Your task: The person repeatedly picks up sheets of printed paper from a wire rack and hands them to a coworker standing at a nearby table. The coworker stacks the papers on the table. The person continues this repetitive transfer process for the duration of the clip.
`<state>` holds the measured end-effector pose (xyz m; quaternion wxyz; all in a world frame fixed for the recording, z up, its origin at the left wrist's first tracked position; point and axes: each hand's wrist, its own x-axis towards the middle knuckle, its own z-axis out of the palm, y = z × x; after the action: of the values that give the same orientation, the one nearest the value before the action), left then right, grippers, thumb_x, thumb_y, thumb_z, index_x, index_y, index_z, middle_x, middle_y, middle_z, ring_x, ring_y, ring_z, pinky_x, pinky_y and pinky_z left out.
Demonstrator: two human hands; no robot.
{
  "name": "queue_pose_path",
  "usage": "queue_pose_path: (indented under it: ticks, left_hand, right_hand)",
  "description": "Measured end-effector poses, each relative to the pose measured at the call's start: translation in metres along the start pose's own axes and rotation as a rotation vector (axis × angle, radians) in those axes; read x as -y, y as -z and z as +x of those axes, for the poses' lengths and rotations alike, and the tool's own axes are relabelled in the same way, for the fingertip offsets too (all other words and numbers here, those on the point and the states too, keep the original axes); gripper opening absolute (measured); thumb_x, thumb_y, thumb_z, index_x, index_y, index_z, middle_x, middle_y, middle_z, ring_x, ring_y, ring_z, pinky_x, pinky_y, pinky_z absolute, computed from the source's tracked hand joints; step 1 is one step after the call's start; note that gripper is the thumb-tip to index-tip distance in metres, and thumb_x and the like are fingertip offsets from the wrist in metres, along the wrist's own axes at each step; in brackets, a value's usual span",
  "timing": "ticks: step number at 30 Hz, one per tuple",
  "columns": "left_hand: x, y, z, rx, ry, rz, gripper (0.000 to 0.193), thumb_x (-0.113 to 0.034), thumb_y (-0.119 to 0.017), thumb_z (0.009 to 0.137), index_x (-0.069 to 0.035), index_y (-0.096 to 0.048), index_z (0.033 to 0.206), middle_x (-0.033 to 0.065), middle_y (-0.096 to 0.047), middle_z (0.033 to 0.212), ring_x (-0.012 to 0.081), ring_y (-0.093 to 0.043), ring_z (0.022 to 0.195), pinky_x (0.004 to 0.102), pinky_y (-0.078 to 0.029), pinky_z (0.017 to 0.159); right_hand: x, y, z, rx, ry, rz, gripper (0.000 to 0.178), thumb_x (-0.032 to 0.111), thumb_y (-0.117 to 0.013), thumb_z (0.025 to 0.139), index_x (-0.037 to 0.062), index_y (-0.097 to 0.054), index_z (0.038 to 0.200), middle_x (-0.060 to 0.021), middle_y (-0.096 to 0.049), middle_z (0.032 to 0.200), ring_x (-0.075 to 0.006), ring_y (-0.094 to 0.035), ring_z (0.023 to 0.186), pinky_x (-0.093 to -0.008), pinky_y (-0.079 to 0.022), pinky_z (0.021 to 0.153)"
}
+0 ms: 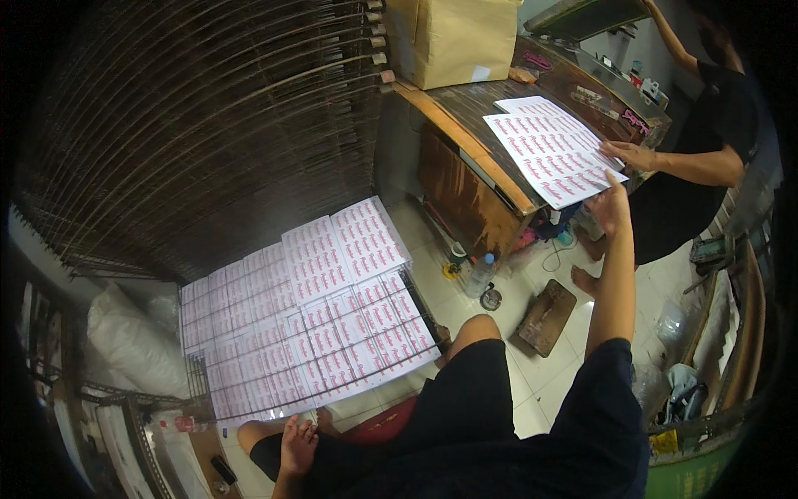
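My right hand (609, 202) reaches up to the wooden table (465, 133) and pinches the near corner of a white sheet printed with rows of pink labels (553, 154). A second printed sheet (532, 106) lies under it, farther back. My left hand (297, 447) rests loosely on my left knee, holding nothing. Another person in a black shirt stands at the right, and that person's hand (629, 153) presses on the same sheet's right edge.
Several printed sheets (312, 316) lie on a wire drying rack low at the centre, with raised rack shelves (208, 125) behind. A cardboard box (461, 37) stands on the table. A plastic bottle (480, 274) and a wooden block (544, 316) are on the tiled floor.
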<state>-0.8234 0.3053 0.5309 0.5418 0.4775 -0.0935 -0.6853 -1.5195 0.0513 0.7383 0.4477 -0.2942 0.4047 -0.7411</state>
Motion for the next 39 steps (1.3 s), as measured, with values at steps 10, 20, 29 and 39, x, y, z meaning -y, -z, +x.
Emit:
queue_pose_path:
  ticks: [10,20,29,39]
  left_hand:
    - [0.032,-0.067,0.046,0.167,-0.182,0.792,0.039,-0.004,-0.061,0.082,-0.007,-0.048,0.119,0.0095,-0.056,0.106,0.0172,-0.053,0.100,0.0298,-0.044,0.084]
    - [0.022,-0.322,0.019,0.465,-0.458,0.084,0.047,-0.002,-0.050,0.089,0.000,-0.032,0.132,0.0112,-0.053,0.115,0.0146,-0.054,0.101,0.0267,-0.045,0.086]
    - [0.014,-0.287,0.047,0.057,-0.487,0.010,0.037,-0.003,-0.049,0.089,-0.001,-0.040,0.124,0.0104,-0.056,0.113,0.0140,-0.056,0.098,0.0283,-0.050,0.081]
    - [-0.096,-0.080,0.186,-0.320,-0.734,-0.040,0.038,0.003,-0.051,0.084,-0.002,-0.042,0.121,0.0083,-0.054,0.093,0.0130,-0.054,0.080,0.0249,-0.050,0.073]
  right_hand:
    - [-0.061,-0.109,-0.116,-0.005,0.197,-0.038,0.040,0.017,-0.042,0.094,0.0058,-0.028,0.130,-0.0112,-0.045,0.125,-0.0225,-0.052,0.108,-0.0399,-0.048,0.085]
    - [-0.183,-0.185,-0.246,0.145,0.028,0.167,0.047,0.012,-0.041,0.094,0.0090,-0.020,0.136,-0.0119,-0.034,0.135,-0.0239,-0.041,0.120,-0.0423,-0.045,0.089]
    - [-0.205,-0.162,-0.238,0.775,0.239,-0.773,0.049,0.015,-0.063,0.080,-0.0061,-0.045,0.121,-0.0205,-0.042,0.126,-0.0298,-0.045,0.114,-0.0367,-0.037,0.094]
    - [-0.213,-0.006,-0.229,0.545,0.089,-1.354,0.040,0.028,-0.055,0.085,0.0016,-0.053,0.115,-0.0224,-0.043,0.126,-0.0384,-0.040,0.119,-0.0438,-0.030,0.100]
